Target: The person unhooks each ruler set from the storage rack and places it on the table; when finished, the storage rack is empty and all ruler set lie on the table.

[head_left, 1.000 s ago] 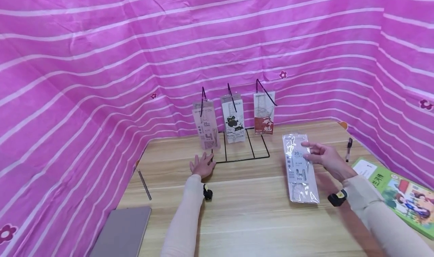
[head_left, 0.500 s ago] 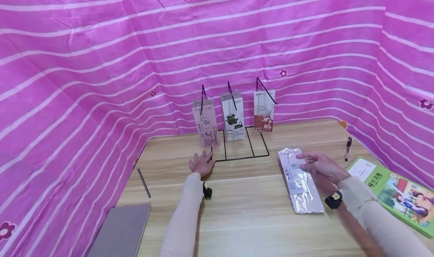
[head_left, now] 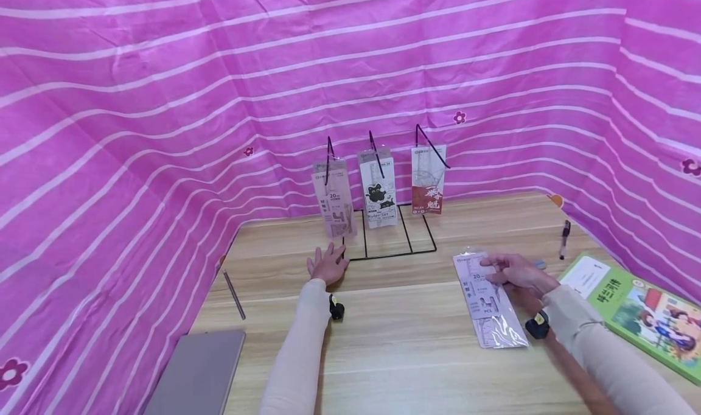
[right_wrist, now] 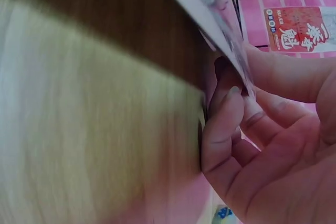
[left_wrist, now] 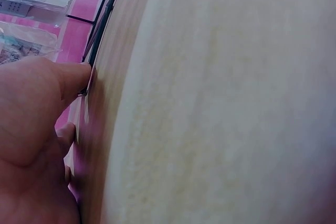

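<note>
My right hand (head_left: 515, 272) pinches the upper right edge of a clear ruler pack (head_left: 489, 299) that lies low over the wooden table (head_left: 394, 336). The right wrist view shows the fingers (right_wrist: 226, 114) curled under the pack's edge (right_wrist: 210, 3). My left hand (head_left: 327, 264) rests flat on the table, fingertips at the front left corner of a black wire rack (head_left: 402, 244). Three packs hang on the rack: a pink one (head_left: 334, 199), a white one with a cat (head_left: 378, 190) and a red one (head_left: 428, 181). In the left wrist view the thumb (left_wrist: 68, 80) touches the wire (left_wrist: 102, 24).
A green picture book (head_left: 641, 308) lies at the right edge, with a black pen (head_left: 564, 238) behind it. A grey notebook (head_left: 197, 372) sits at the near left and a thin grey stick (head_left: 233, 294) beside it. Pink striped cloth (head_left: 164, 129) walls the table in.
My right hand has brought the ruler pack down from an upright tilt to nearly flat on the table. My left hand has stayed at the rack's corner.
</note>
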`<state>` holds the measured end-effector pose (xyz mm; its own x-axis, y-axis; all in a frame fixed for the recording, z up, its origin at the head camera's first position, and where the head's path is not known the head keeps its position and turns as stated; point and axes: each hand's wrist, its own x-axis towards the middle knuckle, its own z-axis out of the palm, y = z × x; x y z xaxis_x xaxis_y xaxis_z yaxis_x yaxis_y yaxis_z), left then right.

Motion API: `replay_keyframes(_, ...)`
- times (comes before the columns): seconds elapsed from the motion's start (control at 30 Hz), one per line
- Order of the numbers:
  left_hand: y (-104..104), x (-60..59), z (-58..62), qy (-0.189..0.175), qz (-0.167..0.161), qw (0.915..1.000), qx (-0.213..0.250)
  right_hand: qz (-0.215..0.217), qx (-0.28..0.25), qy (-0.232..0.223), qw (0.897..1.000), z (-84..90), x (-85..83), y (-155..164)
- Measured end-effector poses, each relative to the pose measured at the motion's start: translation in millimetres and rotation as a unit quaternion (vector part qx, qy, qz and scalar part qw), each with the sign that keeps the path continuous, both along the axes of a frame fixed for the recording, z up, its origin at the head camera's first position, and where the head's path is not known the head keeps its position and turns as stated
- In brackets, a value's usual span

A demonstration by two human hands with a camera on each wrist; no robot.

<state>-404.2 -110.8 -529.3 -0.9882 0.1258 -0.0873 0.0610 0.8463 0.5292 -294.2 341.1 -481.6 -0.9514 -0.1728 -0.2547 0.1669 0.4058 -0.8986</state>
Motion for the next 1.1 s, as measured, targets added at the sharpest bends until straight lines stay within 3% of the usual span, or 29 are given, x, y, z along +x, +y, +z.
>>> replay_keyframes(0.23, 0, -0.2, -0.8, -0.001, -0.002, 1.0, -0.005, 0.01, 0.088, 0.036, 0.995, -3.9, 1.7, 0)
replay_keyframes(0.43, -2, 2.6, 0.5, -0.005, -0.003, 1.0, -0.007, 0.027, 0.131, 0.066, 0.989, -4.0, 2.8, 1)
replay_keyframes(0.6, 0, 4.4, 6.8, -0.001, -0.005, 1.0, -0.003, 0.03, 0.128, 0.066, 0.989, 0.1, 2.0, 1)
replay_keyframes(0.8, 1, 2.9, 8.4, -0.005, -0.006, 0.9999, -0.014, -0.001, 0.113, 0.079, 0.99, 16.6, -8.9, 0)
replay_keyframes(0.93, 1, 2.2, 7.3, -0.005, -0.005, 0.9998, -0.016, -0.031, 0.097, 0.14, 0.985, 27.0, -23.1, -5)
replay_keyframes(1.1, 0, 4.3, 6.3, -0.001, -0.007, 0.9999, -0.011, -0.072, 0.057, 0.226, 0.97, 35.1, -48.9, -12)
